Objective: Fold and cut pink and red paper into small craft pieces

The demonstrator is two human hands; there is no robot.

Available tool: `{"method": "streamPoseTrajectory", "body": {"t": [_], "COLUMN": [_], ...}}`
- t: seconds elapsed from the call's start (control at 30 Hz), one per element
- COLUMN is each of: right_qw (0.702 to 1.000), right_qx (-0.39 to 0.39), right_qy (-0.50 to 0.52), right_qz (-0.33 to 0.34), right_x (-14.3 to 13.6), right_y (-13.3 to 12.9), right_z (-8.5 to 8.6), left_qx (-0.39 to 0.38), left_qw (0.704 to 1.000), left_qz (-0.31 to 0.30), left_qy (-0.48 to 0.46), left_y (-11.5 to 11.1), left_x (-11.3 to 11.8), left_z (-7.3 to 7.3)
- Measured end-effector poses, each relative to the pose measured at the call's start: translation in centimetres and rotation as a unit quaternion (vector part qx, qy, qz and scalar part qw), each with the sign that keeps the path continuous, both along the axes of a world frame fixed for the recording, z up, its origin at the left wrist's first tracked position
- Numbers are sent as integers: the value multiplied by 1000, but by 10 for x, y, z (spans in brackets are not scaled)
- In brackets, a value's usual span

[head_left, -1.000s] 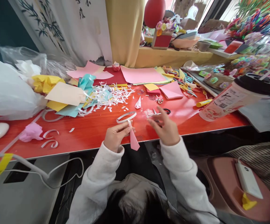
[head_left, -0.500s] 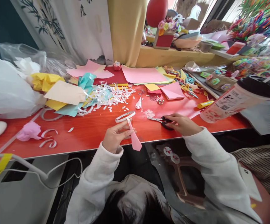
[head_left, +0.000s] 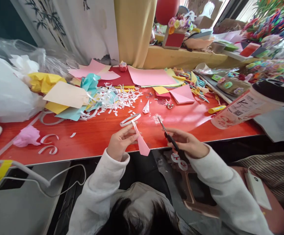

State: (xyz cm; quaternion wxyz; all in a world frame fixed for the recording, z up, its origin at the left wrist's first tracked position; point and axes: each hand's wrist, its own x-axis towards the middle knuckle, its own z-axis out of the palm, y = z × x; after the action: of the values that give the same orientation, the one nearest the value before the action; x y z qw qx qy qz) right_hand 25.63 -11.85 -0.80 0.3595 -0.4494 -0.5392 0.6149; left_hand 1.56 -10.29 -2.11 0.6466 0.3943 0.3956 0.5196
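**Folded pink paper (head_left: 143, 147) and black-handled scissors (head_left: 173, 143), one to each side**

From my end of the feed I take the folded pink paper as my landmark. The red desk (head_left: 83, 145) spreads beyond it and to both sides, and the paper's wide lower end reaches past the desk's front edge in this view. Well to its right leans a lidded drink cup (head_left: 240, 109). Beyond it, at the back, lies a large pink sheet (head_left: 151, 76); beyond and to the left is a heap of white paper shreds (head_left: 117, 99).

My right hand (head_left: 189, 143), just right of it, grips the scissors by their handles. The blades look closed and point away from me, apart from the paper; I cannot tell whether a finger is through each loop. My left hand (head_left: 121, 141), touching its left side, pinches it near the narrow upper end. Just beyond that end is a white paper ring (head_left: 137, 117); whether the two are joined I cannot tell. Farther beyond, a small pale cone (head_left: 146, 107) lies on the desk.

To handle this well, I'd keep the left pinch firm but uncreasing, settle the scissors before opening them, and hold the tips clear of the left fingers and the ring.
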Motion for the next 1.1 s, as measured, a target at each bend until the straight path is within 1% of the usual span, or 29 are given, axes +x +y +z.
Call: {"method": "streamPoseTrajectory", "body": {"t": [0.03, 0.1, 0.17, 0.2, 0.3, 0.37, 0.47, 0.57, 0.67, 0.77, 0.97, 1.1], "right_qw": [999, 995, 992, 993, 1000, 1000, 999, 999, 1000, 1000, 999, 999], "right_qx": [-8, -7, 1, 4, 1, -4, -20, -27, -10, 10, 8, -2], "right_qy": [27, 73, 83, 71, 5, -28, -42, -22, 7, 16, 32, 34], "right_qz": [16, 69, 97, 91, 20, -8, 8, 23, 14, 9, 1, -11], "right_x": [-6, -16, -25, -29, -39, -46, -55, -64, -70, -74, -75, -76], "right_y": [-5, -14, -20, -22, -26, -27, -27, -27, -27, -26, -27, -27], "right_z": [-3, -7, -6, -6, -5, -6, -8, -8, -6, -4, -7, -10], "left_qx": [1, 11, 31, 40, 59, 66, 60, 45, 34, 30, 33, 43], "left_qw": [1000, 1000, 999, 999, 998, 998, 998, 999, 999, 998, 998, 995], "left_qz": [0, -2, -7, -10, -6, 0, -12, -23, -20, -33, -51, -79], "left_qy": [0, 1, 4, 5, 4, 7, 14, 17, 21, 32, 32, 52], "left_y": [0, 1, 2, 2, 3, 3, 1, -2, -6, -8, -7, -5], "left_x": [0, 0, -1, -1, -3, -4, -3, -1, 1, 2, 0, -3], "left_z": [-1, -3, -6, -8, -11, -11, -8, -3, 3, 6, 4, 2]}}
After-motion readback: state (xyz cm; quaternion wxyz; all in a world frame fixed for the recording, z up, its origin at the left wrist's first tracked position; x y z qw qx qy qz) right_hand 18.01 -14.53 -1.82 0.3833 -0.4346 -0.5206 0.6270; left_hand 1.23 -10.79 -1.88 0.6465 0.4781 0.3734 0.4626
